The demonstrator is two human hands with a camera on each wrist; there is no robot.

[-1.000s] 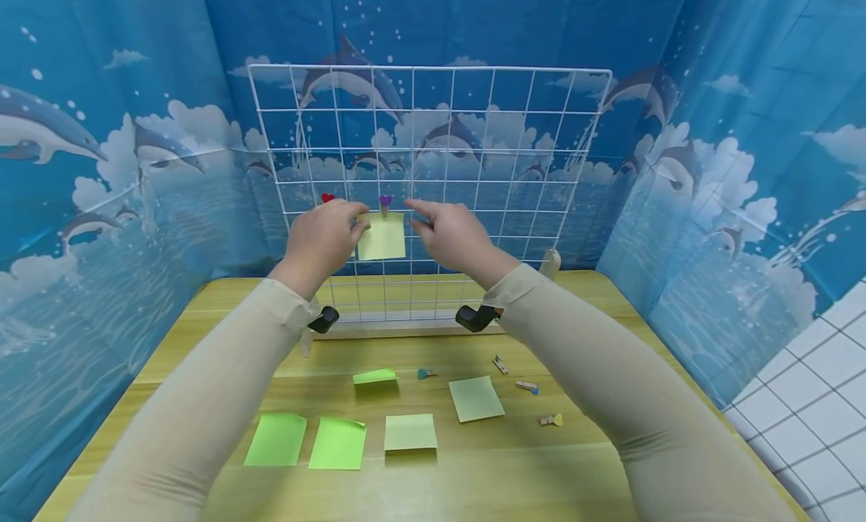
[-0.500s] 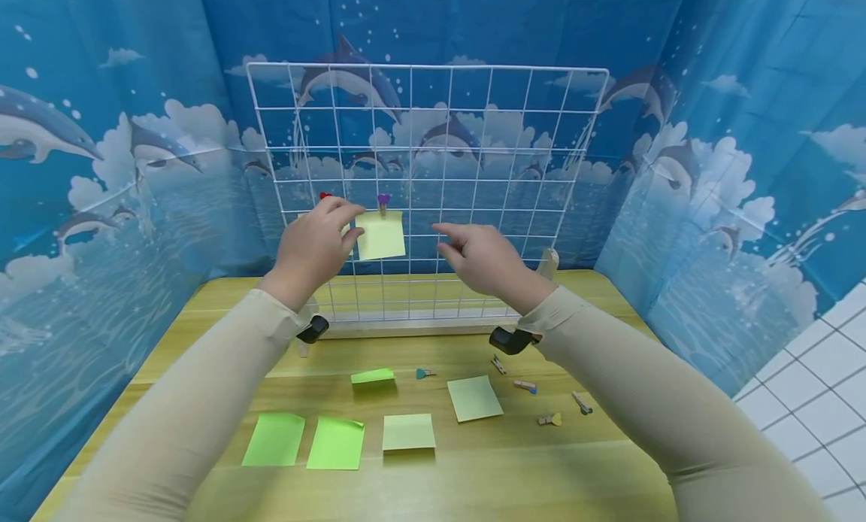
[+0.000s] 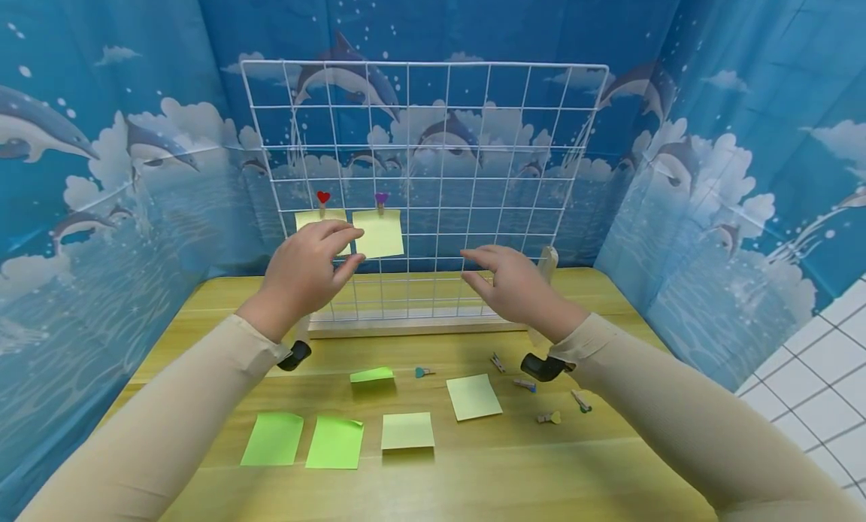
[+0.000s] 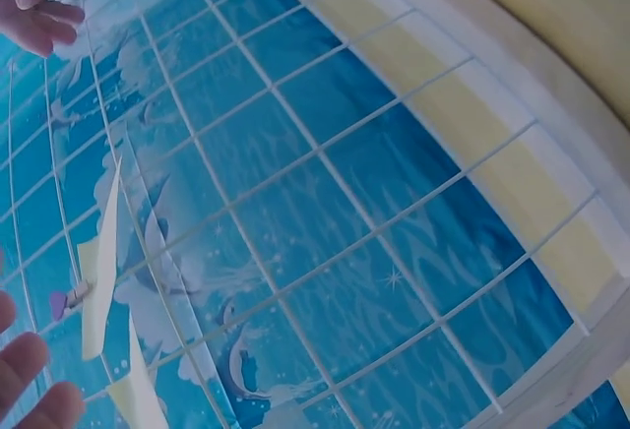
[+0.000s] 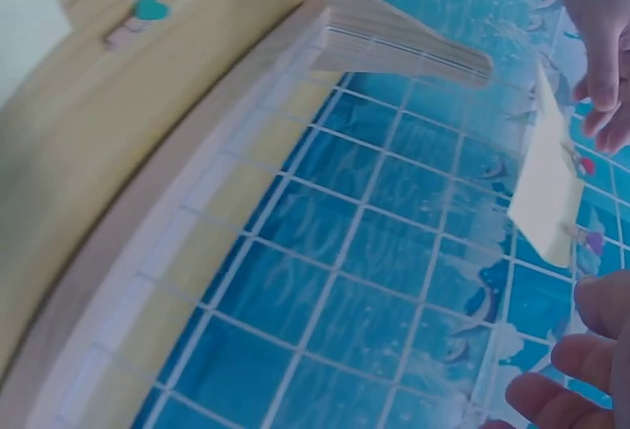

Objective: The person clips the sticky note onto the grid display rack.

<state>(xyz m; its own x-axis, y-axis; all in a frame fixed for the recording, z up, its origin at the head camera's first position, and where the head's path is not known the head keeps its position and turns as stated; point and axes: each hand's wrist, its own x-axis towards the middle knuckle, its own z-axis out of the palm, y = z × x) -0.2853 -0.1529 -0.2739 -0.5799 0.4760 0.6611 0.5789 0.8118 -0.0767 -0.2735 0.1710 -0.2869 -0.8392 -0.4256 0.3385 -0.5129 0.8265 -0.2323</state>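
Observation:
Two pale yellow sticky notes hang side by side on a white wire grid [image 3: 407, 145]. A mini clothespin with a purple heart [image 3: 382, 198] holds the right note [image 3: 379, 236]; one with a red heart [image 3: 323, 197] holds the left note [image 3: 318, 217]. My left hand [image 3: 304, 270] is in front of the left note, partly covering it, fingers and thumb apart with nothing between them. Farther right, my right hand [image 3: 521, 285] hovers before the grid's lower part, fingers extended, holding nothing. In the right wrist view both notes [image 5: 546, 178] stick out from the wires.
On the wooden table [image 3: 473, 477] lie green notes [image 3: 273, 439], pale yellow notes [image 3: 407, 430] and several mini clothespins, among them a teal one [image 3: 423, 372] and a yellow one [image 3: 549, 418]. A wooden base [image 3: 419, 328] supports the grid. Dolphin-print curtains [image 3: 68, 206] surround the table.
My right hand has drawn away from the right note, to the right and down. My left hand has moved slightly left and down, uncovering the red-heart clothespin and part of its note.

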